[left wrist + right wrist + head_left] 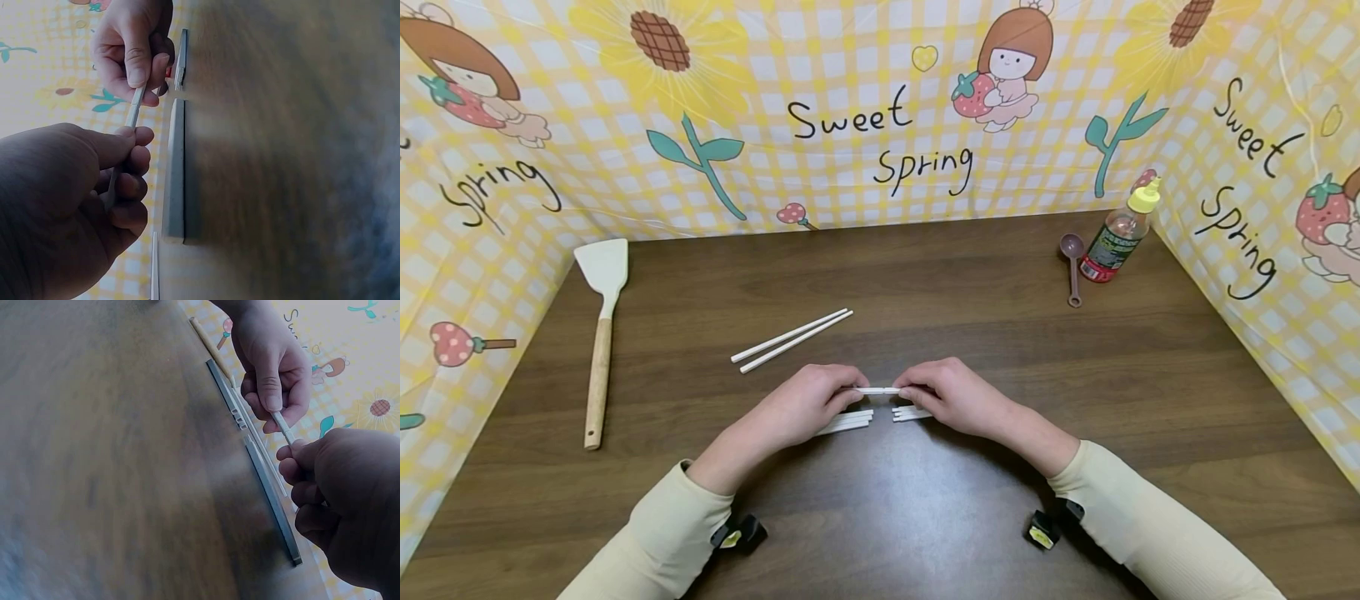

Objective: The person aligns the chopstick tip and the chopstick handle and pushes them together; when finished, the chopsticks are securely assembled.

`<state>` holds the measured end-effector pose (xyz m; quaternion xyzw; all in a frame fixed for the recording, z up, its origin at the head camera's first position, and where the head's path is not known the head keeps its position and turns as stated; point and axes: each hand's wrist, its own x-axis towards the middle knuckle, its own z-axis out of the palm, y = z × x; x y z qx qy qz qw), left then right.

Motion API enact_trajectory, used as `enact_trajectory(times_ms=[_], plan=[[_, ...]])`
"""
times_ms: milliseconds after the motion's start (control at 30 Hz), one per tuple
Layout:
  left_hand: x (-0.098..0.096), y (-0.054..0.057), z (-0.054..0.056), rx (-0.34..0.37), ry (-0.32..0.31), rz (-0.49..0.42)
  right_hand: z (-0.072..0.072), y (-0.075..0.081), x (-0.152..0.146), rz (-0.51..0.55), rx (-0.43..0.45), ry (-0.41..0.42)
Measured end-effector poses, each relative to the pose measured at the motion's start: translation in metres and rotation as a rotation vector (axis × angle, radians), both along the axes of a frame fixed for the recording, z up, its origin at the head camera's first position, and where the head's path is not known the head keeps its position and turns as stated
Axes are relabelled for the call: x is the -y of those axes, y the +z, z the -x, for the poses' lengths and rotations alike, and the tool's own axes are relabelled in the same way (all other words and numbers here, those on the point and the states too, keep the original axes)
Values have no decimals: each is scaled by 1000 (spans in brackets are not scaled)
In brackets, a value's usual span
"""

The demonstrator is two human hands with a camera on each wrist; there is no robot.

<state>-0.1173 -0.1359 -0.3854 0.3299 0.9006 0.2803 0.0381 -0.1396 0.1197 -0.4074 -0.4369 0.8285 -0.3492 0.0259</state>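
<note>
My left hand (805, 404) pinches one end of a slim white chopstick (872, 391) between thumb and fingers. Opposite it, my right hand (962, 396) pinches the other end. A thin dark line crosses the chopstick between the hands; whether it is one piece or two I cannot tell. Below the left hand lie several short white sticks (850, 423) side by side, partly covered by that hand. Another group of short white sticks (910, 413) lies under the right hand, separated from the first by a small gap. Farther back, two longer white chopsticks (792, 340) rest on the table.
A spatula (601, 333) with a white blade and wooden handle lies at the left. At the back right stand a yellow-capped bottle (1116, 237) and a brown measuring spoon (1073, 267). Patterned cloth walls (850, 50) border the wooden table (925, 275).
</note>
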Motion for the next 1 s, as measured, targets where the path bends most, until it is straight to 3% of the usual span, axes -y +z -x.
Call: enact_trajectory(times_ms=[1000], plan=[[-3, 1, -3, -14, 9, -18, 0, 0, -1, 5, -16, 5]])
